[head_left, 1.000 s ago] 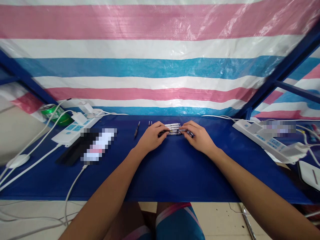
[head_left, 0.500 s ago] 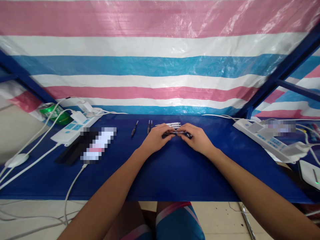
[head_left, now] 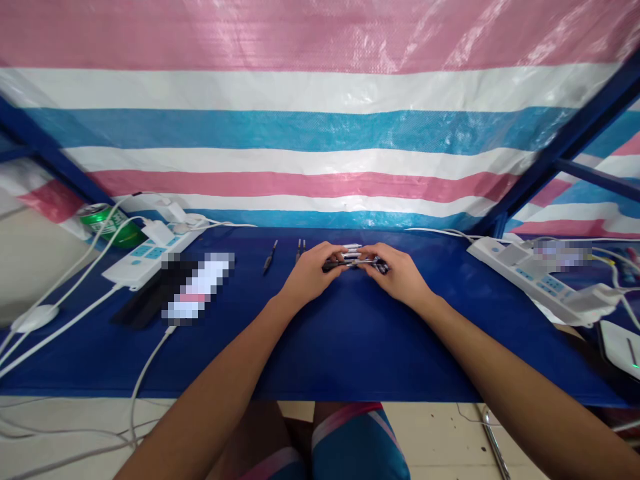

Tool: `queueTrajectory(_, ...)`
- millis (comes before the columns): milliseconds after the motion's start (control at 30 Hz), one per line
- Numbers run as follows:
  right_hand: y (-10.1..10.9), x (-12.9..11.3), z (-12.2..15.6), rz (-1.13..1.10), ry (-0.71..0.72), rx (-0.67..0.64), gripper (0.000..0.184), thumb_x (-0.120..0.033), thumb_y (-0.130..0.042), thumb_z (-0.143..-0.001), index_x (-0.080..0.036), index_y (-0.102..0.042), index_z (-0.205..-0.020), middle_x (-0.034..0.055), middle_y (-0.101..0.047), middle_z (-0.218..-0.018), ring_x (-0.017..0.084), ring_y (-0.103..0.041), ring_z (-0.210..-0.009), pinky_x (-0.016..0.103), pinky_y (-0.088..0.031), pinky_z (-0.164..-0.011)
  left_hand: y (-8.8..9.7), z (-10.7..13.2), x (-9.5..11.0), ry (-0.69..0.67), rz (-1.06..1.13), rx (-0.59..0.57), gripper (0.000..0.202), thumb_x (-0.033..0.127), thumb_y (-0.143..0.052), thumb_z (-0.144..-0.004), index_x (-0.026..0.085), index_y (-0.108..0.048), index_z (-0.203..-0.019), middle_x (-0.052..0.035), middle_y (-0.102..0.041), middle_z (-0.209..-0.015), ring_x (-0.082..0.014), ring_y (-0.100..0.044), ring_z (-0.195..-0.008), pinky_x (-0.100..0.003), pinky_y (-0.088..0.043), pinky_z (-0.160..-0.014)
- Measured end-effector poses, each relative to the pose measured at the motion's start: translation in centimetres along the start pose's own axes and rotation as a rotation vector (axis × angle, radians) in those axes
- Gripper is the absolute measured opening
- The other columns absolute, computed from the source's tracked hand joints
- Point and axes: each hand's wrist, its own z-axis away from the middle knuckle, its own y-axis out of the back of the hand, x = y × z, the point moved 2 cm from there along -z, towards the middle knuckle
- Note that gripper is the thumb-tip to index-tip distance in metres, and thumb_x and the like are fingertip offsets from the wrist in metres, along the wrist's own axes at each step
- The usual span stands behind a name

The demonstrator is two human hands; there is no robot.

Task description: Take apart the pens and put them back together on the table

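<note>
While they stay close together above the blue cloth (head_left: 350, 347), the left hand (head_left: 310, 273) and the right hand (head_left: 397, 273) pinch a dark pen (head_left: 355, 265) with their fingers, just before some white pens (head_left: 351, 247).

**Bench surroundings, head view**

Woven tarpaulin (head_left: 320, 127), pink, white and blue stripes, fills the back; blue metal frame (head_left: 565, 140) along its right side. Dark blue table cover (head_left: 350, 353) below. At left, white power strip (head_left: 145, 259), green drink can (head_left: 107, 227) just behind, white cables (head_left: 65, 320) trailing over the edge, pixelated object (head_left: 197, 287) nearby. Second power strip (head_left: 535, 280) at right.
</note>
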Motion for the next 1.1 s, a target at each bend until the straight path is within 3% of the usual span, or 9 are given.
queueTrajectory(267,0.3,0.0,0.1,-0.02,0.008,0.007,0.029,-0.025,-0.069,-0.1,-0.029,-0.07,-0.129,0.0067,-0.078,-0.117,0.027,-0.074,-0.108,0.043,-0.06,-0.097,0.0,0.0,-0.2,0.021,0.001,0.007,0.039,0.018,-0.08,-0.091,0.024,-0.07,-0.128,-0.0037,-0.075,-0.108,-0.0194,-0.073,-0.098,-0.034,-0.06,-0.091)
queueTrajectory(533,-0.3,-1.1,0.2,-0.068,0.056,-0.07,0.036,-0.025,-0.065,-0.103,-0.031,-0.067,-0.138,0.0056,-0.079,-0.12,0.025,-0.073,-0.105,0.041,-0.06,-0.095,-0.5,0.1,0.6,0.076,0.203,-0.098,0.032,0.02,-0.074,-0.094,0.022,-0.071,-0.126,-0.0039,-0.081,-0.108,-0.0198,-0.079,-0.096,-0.033,-0.064,-0.09)
queueTrajectory(700,0.0,-1.1,0.1,-0.141,-0.046,-0.107,0.021,-0.029,-0.064,-0.104,-0.028,-0.075,-0.122,0.0048,-0.081,-0.113,0.023,-0.076,-0.096,0.036,-0.06,-0.087,-0.3,0.0,0.6,0.043,0.178,-0.056,0.034,0.022,-0.079,-0.09,0.022,-0.073,-0.124,-0.0057,-0.08,-0.113,-0.0213,-0.078,-0.101,-0.035,-0.063,-0.095)
queueTrajectory(800,0.1,-0.9,0.1,-0.183,-0.111,-0.091,0.017,-0.034,-0.064,-0.104,-0.026,-0.077,-0.112,0.0035,-0.082,-0.105,0.021,-0.075,-0.085,0.033,-0.058,-0.079,0.2,-0.2,0.8,0.006,0.075,-0.03,0.04,0.032,-0.084,-0.088,0.023,-0.073,-0.125,-0.0077,-0.077,-0.123,-0.0235,-0.075,-0.111,-0.037,-0.06,-0.101)
queueTrajectory(867,0.1,-0.7,0.1,-0.186,-0.141,-0.062,0.017,-0.037,-0.066,-0.103,-0.026,-0.077,-0.109,0.0035,-0.081,-0.101,0.02,-0.073,-0.081,0.033,-0.057,-0.076,0.6,-0.3,0.8,0.047,0.049,-0.014,0.039,0.04,-0.079,-0.094,0.023,-0.073,-0.128,-0.0082,-0.076,-0.127,-0.0241,-0.074,-0.115,-0.037,-0.058,-0.103)
queueTrajectory(967,0.1,-0.3,0.2,-0.188,-0.165,-0.042,0.018,-0.039,-0.067,-0.102,-0.026,-0.077,-0.109,0.0034,-0.081,-0.1,0.021,-0.073,-0.081,0.033,-0.057,-0.076,0.9,-0.3,0.5,0.172,0.082,-0.022,0.03,0.042,-0.062,-0.105,0.023,-0.075,-0.124,-0.0059,-0.08,-0.116,-0.0219,-0.076,-0.103,-0.036,-0.06,-0.096)
queueTrajectory(1033,0.1,-0.2,0.2,-0.191,-0.173,-0.047,0.019,-0.04,-0.067,-0.102,-0.026,-0.077,-0.109,0.0034,-0.081,-0.099,0.021,-0.074,-0.082,0.033,-0.057,-0.076,0.9,-0.2,0.2,0.198,0.133,-0.034,0.027,0.041,-0.067,-0.102,0.023,-0.077,-0.119,-0.0049,-0.081,-0.111,-0.0213,-0.077,-0.098,-0.036,-0.061,-0.093)
queueTrajectory(1100,0.2,-0.1,0.2,-0.191,-0.183,-0.046,0.02,-0.041,-0.067,-0.102,-0.026,-0.078,-0.108,0.004,-0.081,-0.099,0.022,-0.075,-0.084,0.034,-0.057,-0.076,0.7,-0.2,0.0,0.18,0.212,-0.042,0.035,0.041,-0.079,-0.092,0.023,-0.076,-0.122,-0.0063,-0.079,-0.12,-0.0231,-0.076,-0.106,-0.036,-0.061,-0.096)
